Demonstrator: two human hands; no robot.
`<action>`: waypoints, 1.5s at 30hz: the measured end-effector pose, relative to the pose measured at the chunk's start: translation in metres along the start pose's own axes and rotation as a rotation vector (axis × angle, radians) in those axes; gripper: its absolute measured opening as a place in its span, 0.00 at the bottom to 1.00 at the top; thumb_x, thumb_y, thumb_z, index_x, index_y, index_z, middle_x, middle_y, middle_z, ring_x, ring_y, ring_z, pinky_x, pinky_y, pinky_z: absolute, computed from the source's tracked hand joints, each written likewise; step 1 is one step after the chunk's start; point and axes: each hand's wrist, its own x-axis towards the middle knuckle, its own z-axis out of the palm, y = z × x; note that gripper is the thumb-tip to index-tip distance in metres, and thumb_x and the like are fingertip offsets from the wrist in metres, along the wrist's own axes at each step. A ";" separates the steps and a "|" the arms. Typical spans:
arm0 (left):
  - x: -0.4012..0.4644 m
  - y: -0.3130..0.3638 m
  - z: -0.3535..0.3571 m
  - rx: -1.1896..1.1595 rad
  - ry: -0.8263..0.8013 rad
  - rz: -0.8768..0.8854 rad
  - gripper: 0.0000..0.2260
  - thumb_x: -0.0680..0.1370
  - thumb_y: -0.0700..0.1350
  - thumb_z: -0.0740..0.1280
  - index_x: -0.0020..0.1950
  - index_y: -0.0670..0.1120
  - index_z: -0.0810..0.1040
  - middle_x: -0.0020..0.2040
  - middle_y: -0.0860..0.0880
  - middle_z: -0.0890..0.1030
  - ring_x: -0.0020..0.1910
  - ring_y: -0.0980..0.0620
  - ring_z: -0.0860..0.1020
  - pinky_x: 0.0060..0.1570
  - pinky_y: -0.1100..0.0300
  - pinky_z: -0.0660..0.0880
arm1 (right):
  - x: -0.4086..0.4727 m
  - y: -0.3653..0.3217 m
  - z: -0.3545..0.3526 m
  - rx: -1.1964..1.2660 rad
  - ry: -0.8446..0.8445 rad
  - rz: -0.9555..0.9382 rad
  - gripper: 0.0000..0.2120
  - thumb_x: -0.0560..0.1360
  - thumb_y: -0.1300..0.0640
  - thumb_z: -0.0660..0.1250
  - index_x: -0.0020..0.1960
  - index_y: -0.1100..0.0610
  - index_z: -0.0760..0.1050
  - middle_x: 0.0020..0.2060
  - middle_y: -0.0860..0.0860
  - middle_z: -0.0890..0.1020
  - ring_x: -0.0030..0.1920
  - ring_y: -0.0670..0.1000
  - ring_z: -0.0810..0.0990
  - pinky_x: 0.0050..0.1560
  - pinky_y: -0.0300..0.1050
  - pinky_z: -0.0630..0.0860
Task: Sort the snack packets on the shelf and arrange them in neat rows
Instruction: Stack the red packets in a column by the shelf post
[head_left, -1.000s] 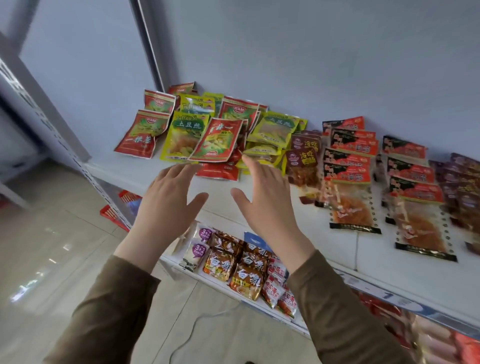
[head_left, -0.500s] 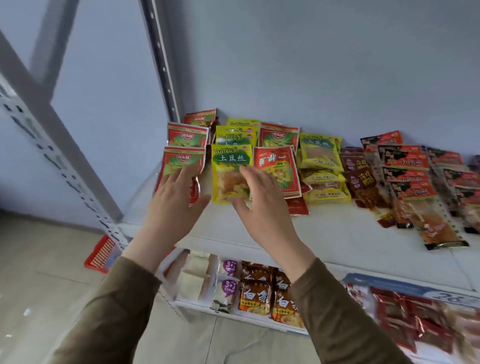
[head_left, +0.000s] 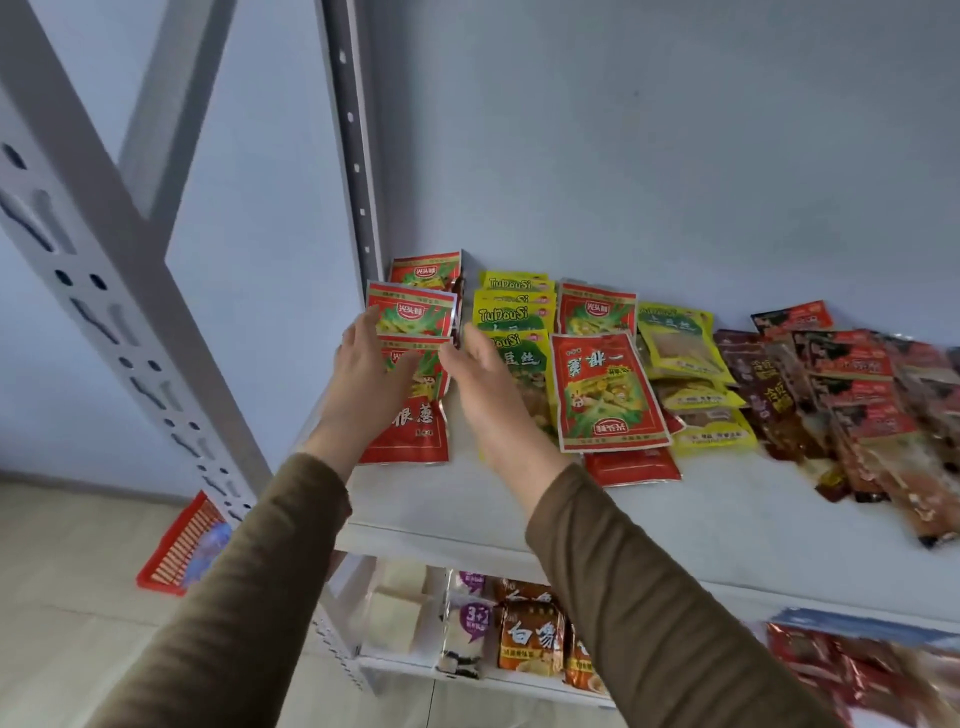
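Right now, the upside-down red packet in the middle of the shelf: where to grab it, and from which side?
Take the upside-down red packet by its near bottom edge, coming from the front of the shelf. It lies flat on top of other packets, and that edge overhangs a second red packet below, so fingers can likely slip under. Its sides are crowded by yellow packets.

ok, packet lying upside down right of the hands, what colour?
Red with a green-and-yellow panel in the middle: the upside-down packet, clearest in the head view.

Glossy plastic packets (head_left: 605, 395); matt white shelf (head_left: 649, 519); cloth sleeves (head_left: 649, 597).
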 end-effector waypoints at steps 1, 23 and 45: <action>0.010 -0.002 0.003 -0.017 0.006 -0.025 0.30 0.83 0.54 0.66 0.81 0.51 0.57 0.77 0.47 0.66 0.75 0.45 0.67 0.72 0.40 0.70 | 0.011 0.001 0.004 0.051 0.004 0.014 0.22 0.83 0.44 0.61 0.76 0.45 0.65 0.66 0.43 0.77 0.61 0.38 0.77 0.57 0.42 0.76; 0.120 -0.005 0.017 -0.462 -0.289 -0.534 0.19 0.78 0.57 0.73 0.63 0.48 0.75 0.48 0.46 0.88 0.42 0.44 0.88 0.42 0.51 0.84 | 0.178 -0.014 0.004 0.162 0.075 0.317 0.15 0.85 0.46 0.56 0.55 0.55 0.75 0.52 0.57 0.84 0.46 0.58 0.85 0.53 0.56 0.82; 0.096 -0.015 0.017 -0.733 -0.146 -0.295 0.23 0.75 0.48 0.77 0.66 0.58 0.73 0.53 0.55 0.86 0.45 0.47 0.88 0.38 0.54 0.84 | 0.193 -0.007 -0.025 0.080 0.024 0.354 0.10 0.80 0.68 0.63 0.60 0.60 0.74 0.54 0.61 0.82 0.51 0.59 0.82 0.50 0.55 0.81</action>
